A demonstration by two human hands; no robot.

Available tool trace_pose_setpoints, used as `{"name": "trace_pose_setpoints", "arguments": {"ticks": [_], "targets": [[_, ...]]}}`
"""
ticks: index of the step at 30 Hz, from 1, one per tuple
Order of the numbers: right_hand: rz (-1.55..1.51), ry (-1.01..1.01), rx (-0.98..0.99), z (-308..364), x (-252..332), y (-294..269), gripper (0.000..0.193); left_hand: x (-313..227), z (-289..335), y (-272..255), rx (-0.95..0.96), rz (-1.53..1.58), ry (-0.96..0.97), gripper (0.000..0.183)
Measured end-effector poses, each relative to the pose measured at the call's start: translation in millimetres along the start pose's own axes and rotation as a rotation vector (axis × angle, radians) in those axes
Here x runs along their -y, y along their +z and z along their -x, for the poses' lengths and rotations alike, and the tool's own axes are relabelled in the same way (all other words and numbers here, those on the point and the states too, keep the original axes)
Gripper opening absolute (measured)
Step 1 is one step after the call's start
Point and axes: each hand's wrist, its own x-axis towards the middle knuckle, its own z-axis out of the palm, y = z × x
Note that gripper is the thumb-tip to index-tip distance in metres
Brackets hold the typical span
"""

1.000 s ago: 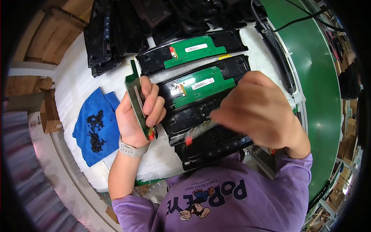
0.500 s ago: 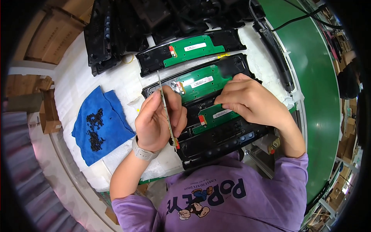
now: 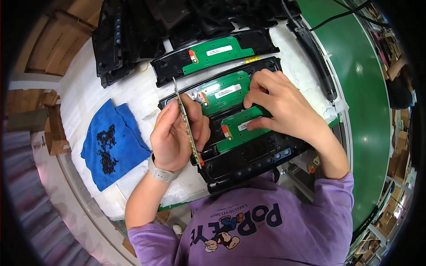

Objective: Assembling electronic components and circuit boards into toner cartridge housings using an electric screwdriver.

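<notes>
My left hand (image 3: 165, 144) is closed on a circuit board (image 3: 187, 128), held upright so that mostly its narrow edge shows. To the right, my right hand (image 3: 286, 104) reaches over a green circuit board (image 3: 234, 129) with a red-and-white connector. Its thumb lies on the board's face, and bent fingers hook at the far edge; their tips are partly hidden. That board sits at the nearest black plastic housing (image 3: 248, 166). Just beyond, another green board (image 3: 217, 98) with a white label lies in a second black housing (image 3: 171, 103).
Farther back lies a third black housing (image 3: 262, 42) with a green board. Black plastic parts (image 3: 186, 22) crowd the far side. Small black screws (image 3: 108, 162) are heaped on a blue cloth (image 3: 128, 137) at left. A black corded screwdriver (image 3: 315, 62) lies at right.
My right hand's thumb and fingers have moved farther apart across the near board. My left hand still holds its board upright. The whole view has shifted slightly.
</notes>
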Motion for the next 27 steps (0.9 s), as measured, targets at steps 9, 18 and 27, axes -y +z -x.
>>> {"name": "trace_pose_setpoints", "arguments": {"ticks": [9, 18, 27], "targets": [[0.020, -0.429, -0.371, -16, 37, 3, 0.022, 0, -2, 24, -0.258, -0.319, 0.001, 0.026], [0.083, -0.541, -0.316, 3, 52, -15, 0.013, -2, 16, 39, -0.031, -0.583, 0.051, 0.045], [-0.266, 0.034, -0.022, 69, 32, -8, 0.020, 16, 30, 58, 0.638, -1.607, 0.338, 0.096]]}}
